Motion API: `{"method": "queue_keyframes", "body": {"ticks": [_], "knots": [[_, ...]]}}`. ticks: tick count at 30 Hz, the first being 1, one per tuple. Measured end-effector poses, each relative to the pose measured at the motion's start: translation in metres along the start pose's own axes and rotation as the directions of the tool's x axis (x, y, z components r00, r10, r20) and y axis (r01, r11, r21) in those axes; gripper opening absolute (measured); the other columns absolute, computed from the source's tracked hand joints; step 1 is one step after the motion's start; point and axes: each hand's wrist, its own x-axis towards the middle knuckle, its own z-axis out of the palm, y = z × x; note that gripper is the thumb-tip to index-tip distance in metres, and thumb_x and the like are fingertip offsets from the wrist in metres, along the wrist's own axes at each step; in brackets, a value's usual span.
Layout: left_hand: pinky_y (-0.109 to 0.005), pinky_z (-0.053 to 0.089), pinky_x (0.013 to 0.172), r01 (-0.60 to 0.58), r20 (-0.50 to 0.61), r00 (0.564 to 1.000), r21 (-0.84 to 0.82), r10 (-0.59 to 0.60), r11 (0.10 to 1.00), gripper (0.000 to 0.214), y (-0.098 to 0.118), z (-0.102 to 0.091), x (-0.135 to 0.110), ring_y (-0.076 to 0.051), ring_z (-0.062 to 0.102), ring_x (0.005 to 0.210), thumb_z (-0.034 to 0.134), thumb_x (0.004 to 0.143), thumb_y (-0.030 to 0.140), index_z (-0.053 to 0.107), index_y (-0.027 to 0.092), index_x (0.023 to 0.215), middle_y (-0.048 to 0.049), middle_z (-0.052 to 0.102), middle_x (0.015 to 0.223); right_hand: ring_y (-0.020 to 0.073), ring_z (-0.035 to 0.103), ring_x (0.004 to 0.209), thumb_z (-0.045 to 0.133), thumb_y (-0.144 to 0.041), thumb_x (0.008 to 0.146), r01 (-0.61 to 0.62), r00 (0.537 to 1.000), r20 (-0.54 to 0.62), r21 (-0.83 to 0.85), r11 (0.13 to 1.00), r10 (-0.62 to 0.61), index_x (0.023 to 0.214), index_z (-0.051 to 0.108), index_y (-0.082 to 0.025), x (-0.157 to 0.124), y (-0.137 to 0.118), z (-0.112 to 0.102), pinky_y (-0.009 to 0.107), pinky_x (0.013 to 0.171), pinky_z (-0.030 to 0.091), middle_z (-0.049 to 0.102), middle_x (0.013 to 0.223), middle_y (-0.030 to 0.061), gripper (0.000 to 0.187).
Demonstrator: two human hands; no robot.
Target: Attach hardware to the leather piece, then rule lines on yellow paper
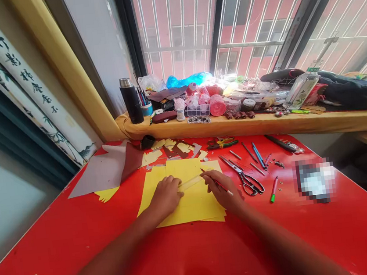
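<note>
Several overlapping yellow paper sheets (pixel 192 211) lie on the red table in front of me. Across them, at a slant, rests a pale see-through ruler (pixel 190 183). My left hand (pixel 166 194) is closed at the ruler's left end, with curled fingers pressing it on the paper. At the other end is my right hand (pixel 221 189), closed around a dark red pencil (pixel 221 186). One end of the pencil points up and left past the fingers, close to the ruler. Scissors (pixel 246 179) with black-and-silver handles lie just right of my right hand.
Paper scraps (pixel 171 145) and a brown sheet (pixel 101 169) lie at the back left. Pliers (pixel 222 143), blue pens (pixel 258 155) and a pink-green marker (pixel 274 190) lie to the right. A crowded sill (pixel 176 129) runs behind, with a black thermos (pixel 131 101).
</note>
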Motion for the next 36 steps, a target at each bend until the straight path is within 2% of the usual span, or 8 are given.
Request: {"method": "queue_keyframes", "body": {"ticks": [8, 12, 14, 19, 23, 27, 31, 36], "knots": [[-0.039, 0.047, 0.090, 0.085, 0.013, 0.996, -0.085, -0.084, 0.993, 0.012, 0.005, -0.002, 0.002, -0.030, 0.065, 0.107, 0.071, 0.084, 0.021, 0.062, 0.023, 0.093, -0.0080, 0.071, 0.108, 0.0177, 0.071, 0.073, 0.050, -0.036, 0.112, 0.136, 0.984, -0.107, -0.063, 0.989, -0.142, 0.112, 0.071, -0.025, -0.029, 0.001, -0.007, 0.030, 0.070, 0.053, 0.073, 0.091, 0.0036, 0.024], [-0.033, 0.046, 0.073, 0.047, 0.024, 0.999, -0.173, -0.043, 0.984, 0.009, 0.015, -0.006, -0.013, -0.023, 0.066, 0.085, 0.065, 0.086, 0.022, 0.057, 0.024, 0.089, -0.0020, 0.071, 0.092, 0.0195, 0.075, 0.083, 0.047, -0.033, 0.113, 0.205, 0.964, -0.141, -0.153, 0.967, -0.227, 0.115, 0.071, -0.023, -0.026, -0.008, -0.021, 0.030, 0.075, 0.053, 0.077, 0.100, 0.0071, 0.026], [-0.031, 0.045, 0.070, 0.007, 0.030, 1.000, -0.224, -0.001, 0.974, 0.007, 0.020, -0.012, -0.022, -0.020, 0.065, 0.079, 0.064, 0.087, 0.026, 0.057, 0.025, 0.089, 0.0009, 0.071, 0.088, 0.0204, 0.075, 0.086, 0.048, -0.034, 0.112, 0.218, 0.960, -0.132, -0.203, 0.955, -0.248, 0.117, 0.071, -0.023, -0.023, -0.010, -0.026, 0.030, 0.076, 0.053, 0.078, 0.101, 0.0081, 0.026], [-0.033, 0.048, 0.076, -0.053, -0.055, 0.998, -0.293, 0.039, 0.955, 0.012, 0.023, -0.040, -0.027, -0.021, 0.065, 0.085, 0.062, 0.090, 0.037, 0.060, 0.026, 0.091, -0.0002, 0.073, 0.091, 0.0205, 0.075, 0.078, 0.052, -0.042, 0.110, 0.203, 0.976, -0.025, -0.254, 0.946, -0.217, 0.115, 0.073, -0.023, -0.022, -0.007, -0.029, 0.030, 0.069, 0.050, 0.080, 0.102, 0.0083, 0.029], [-0.034, 0.053, 0.079, -0.063, -0.099, 0.994, -0.303, 0.034, 0.951, 0.023, 0.014, -0.058, -0.005, -0.023, 0.067, 0.087, 0.062, 0.090, 0.046, 0.065, 0.024, 0.095, -0.0027, 0.074, 0.094, 0.0188, 0.072, 0.073, 0.048, -0.042, 0.111, 0.178, 0.982, 0.093, -0.162, 0.971, -0.164, 0.104, 0.073, -0.025, -0.025, -0.010, -0.028, 0.028, 0.066, 0.047, 0.079, 0.092, 0.0049, 0.030], [-0.037, 0.055, 0.095, -0.030, -0.161, 0.987, -0.243, -0.009, 0.970, 0.041, 0.001, -0.060, 0.036, -0.026, 0.068, 0.112, 0.046, 0.102, 0.050, 0.064, 0.023, 0.126, -0.0080, 0.073, 0.125, 0.0182, 0.067, 0.068, 0.049, -0.044, 0.110, 0.045, 0.999, 0.027, -0.076, 0.996, -0.043, 0.095, 0.070, -0.024, -0.023, -0.011, -0.032, 0.028, 0.064, 0.044, 0.074, 0.081, 0.0028, 0.033], [-0.047, 0.049, 0.111, 0.055, -0.150, 0.987, -0.078, -0.066, 0.995, 0.032, -0.008, -0.043, 0.077, -0.032, 0.060, 0.129, 0.063, 0.099, 0.041, 0.070, 0.020, 0.123, -0.0125, 0.071, 0.128, 0.0160, 0.061, 0.057, 0.055, -0.053, 0.105, -0.141, 0.979, -0.133, 0.113, 0.983, 0.156, 0.088, 0.067, -0.024, -0.017, -0.001, -0.038, 0.027, 0.058, 0.044, 0.070, 0.071, -0.0001, 0.036], [-0.051, 0.058, 0.101, 0.114, -0.038, 0.993, 0.097, -0.110, 0.989, 0.040, -0.011, -0.017, 0.108, -0.028, 0.067, 0.120, 0.069, 0.102, 0.040, 0.064, 0.018, 0.135, -0.0121, 0.064, 0.139, 0.0130, 0.054, 0.046, 0.059, -0.060, 0.100, -0.236, 0.936, -0.192, 0.279, 0.931, 0.295, 0.084, 0.064, -0.023, -0.014, 0.006, -0.040, 0.027, 0.053, 0.043, 0.067, 0.070, -0.0016, 0.041]]}}
